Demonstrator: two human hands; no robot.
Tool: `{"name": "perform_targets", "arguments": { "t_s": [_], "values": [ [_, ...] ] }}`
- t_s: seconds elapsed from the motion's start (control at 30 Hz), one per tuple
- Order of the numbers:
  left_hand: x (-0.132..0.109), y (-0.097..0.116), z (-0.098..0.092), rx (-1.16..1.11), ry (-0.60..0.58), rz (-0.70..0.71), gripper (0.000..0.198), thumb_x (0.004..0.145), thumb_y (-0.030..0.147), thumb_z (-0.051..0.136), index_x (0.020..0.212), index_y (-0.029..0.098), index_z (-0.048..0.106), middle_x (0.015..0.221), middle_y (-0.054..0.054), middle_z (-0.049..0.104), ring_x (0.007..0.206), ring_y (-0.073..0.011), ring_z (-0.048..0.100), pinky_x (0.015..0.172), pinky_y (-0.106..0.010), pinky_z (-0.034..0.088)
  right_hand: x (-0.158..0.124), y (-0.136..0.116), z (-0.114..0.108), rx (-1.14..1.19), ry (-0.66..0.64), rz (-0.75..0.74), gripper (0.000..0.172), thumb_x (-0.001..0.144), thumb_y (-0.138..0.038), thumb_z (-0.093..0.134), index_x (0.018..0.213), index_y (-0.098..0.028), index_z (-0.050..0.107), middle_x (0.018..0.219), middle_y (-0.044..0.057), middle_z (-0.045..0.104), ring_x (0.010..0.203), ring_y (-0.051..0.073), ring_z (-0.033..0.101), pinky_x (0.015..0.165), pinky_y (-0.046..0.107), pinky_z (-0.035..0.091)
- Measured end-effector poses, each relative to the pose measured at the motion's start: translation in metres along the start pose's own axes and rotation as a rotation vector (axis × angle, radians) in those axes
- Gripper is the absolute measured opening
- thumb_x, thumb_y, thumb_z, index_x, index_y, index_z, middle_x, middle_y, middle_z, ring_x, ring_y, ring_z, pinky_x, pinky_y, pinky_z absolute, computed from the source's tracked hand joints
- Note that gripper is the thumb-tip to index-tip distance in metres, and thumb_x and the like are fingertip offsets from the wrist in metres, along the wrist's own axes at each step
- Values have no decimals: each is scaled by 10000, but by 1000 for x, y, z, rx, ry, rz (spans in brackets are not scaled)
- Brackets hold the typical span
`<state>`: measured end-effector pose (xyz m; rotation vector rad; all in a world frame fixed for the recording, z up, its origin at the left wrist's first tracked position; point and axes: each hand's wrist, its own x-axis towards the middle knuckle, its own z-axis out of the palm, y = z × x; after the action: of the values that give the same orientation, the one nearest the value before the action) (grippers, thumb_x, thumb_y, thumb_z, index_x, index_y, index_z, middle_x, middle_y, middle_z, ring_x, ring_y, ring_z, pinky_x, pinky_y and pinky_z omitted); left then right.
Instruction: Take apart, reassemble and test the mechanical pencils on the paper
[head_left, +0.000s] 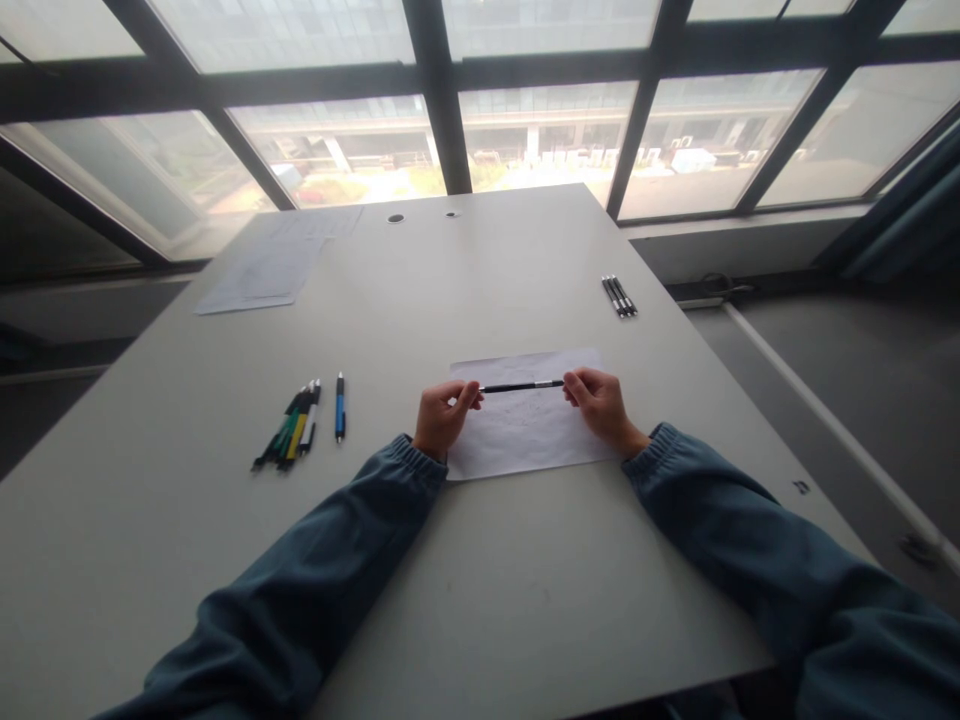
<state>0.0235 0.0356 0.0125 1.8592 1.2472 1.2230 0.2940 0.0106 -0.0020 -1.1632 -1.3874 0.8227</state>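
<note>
A slim black pen (517, 386) with a pale band near its right end is stretched level between my two hands. My left hand (444, 412) pinches its left tip, and my right hand (600, 402) pinches the other end. Beneath the pen lies a sheet of white paper (525, 440) with faint marks, partly covered by both hands. Left of my left hand, a blue pen (340, 408) lies by itself. Beside it is a loose bunch of green, yellow and white pens (292, 428).
The white table (480, 600) reaches to the windows (547, 130). Several black pens (619, 297) lie side by side at its right. Printed sheets (259, 265) rest at the far left. Round holes (395, 218) show near the far edge, and a small dark mark (801, 487) is at the right edge.
</note>
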Motion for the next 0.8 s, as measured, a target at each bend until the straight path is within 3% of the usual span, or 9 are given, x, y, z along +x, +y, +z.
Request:
{"name": "perform_targets", "arguments": {
  "t_s": [0.8],
  "values": [
    [0, 0, 0, -6, -11, 2, 487, 934, 528, 589, 618, 177, 711, 584, -37, 699, 566, -156, 661, 624, -268, 520, 0, -7, 0, -48, -6, -35, 515, 943, -577, 560, 604, -191, 597, 542, -8, 542, 514, 124, 474, 551, 275, 397]
  ]
}}
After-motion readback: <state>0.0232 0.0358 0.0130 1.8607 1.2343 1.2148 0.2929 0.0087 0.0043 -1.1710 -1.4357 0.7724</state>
